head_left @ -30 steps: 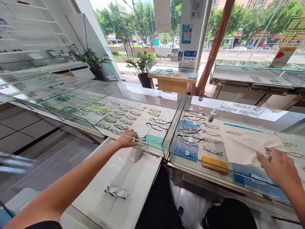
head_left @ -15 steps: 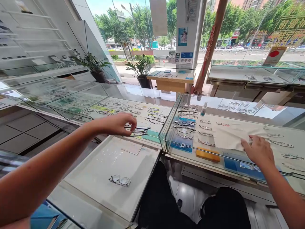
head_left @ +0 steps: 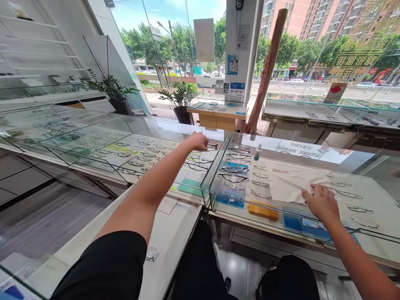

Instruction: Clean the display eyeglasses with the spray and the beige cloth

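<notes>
Glasses (head_left: 213,146) — at fingertips of left hand (head_left: 197,141)

Shop interior in bright daylight. Floor-to-ceiling windows (head_left: 175,41) face a tree-lined street. Glass display counters (head_left: 162,125) meet at a corner, with white wall shelves (head_left: 37,54) at left, potted plants (head_left: 179,93) beside the glazing, a white pillar (head_left: 240,50) and a glossy tiled floor (head_left: 237,266).

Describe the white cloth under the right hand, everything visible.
The cloth is white, thin and soft-looking, roughly square, with small red print near its far left corner. It lies spread flat, seemingly on top of the glass counter, above rows of displayed glasses. The right hand rests its fingertips on the near right corner; nothing else seems to touch it.
</notes>
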### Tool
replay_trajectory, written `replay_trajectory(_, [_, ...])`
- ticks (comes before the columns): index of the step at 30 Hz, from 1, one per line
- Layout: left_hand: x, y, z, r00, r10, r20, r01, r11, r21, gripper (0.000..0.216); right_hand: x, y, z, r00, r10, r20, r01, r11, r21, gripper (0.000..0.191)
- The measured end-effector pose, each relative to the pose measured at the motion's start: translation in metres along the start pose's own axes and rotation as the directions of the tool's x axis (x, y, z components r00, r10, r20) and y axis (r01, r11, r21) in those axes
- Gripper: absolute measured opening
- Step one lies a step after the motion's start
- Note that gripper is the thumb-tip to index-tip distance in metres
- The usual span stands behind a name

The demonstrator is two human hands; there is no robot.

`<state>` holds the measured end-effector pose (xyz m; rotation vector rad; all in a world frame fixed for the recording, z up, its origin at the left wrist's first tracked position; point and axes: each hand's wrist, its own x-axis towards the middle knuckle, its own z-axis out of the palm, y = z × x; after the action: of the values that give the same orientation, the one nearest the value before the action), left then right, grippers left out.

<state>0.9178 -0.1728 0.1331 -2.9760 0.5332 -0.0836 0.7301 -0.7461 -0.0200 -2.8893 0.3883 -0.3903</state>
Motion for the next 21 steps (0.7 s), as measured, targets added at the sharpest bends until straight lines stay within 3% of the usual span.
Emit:
replay_trajectory(5, [0.015,-0.001,0.028,1.000,0.019,-0.011,-0.019,0.999,0.027,0.014,0.001,-0.002,0.000,1.000,-0.002,-0.009,0.002,1.000,0.018,0.078])
replay_trajectory(11, [0.012,-0.005,0.040,0.998,0.063,0.013,-0.063,0.998,0.024,0.015,0.002,0.000,0.003,0.999,-0.021,-0.031,0.021,1.000,0.014,0.076])
replay_trajectory(17, [-0.012,-0.002,0.029,0.996,0.076,-0.050,-0.077,0.997,-0.023,0.021,0.002,0.005,0.004,1.000,-0.016,-0.021,0.016,1.000,0.002,0.080])
replay_trajectory(21, [-0.050,0.006,0.008,0.992,0.015,-0.124,-0.027,0.995,-0.094,0.029,0.002,0.005,0.001,1.000,0.004,0.016,-0.005,1.000,0.018,0.081])
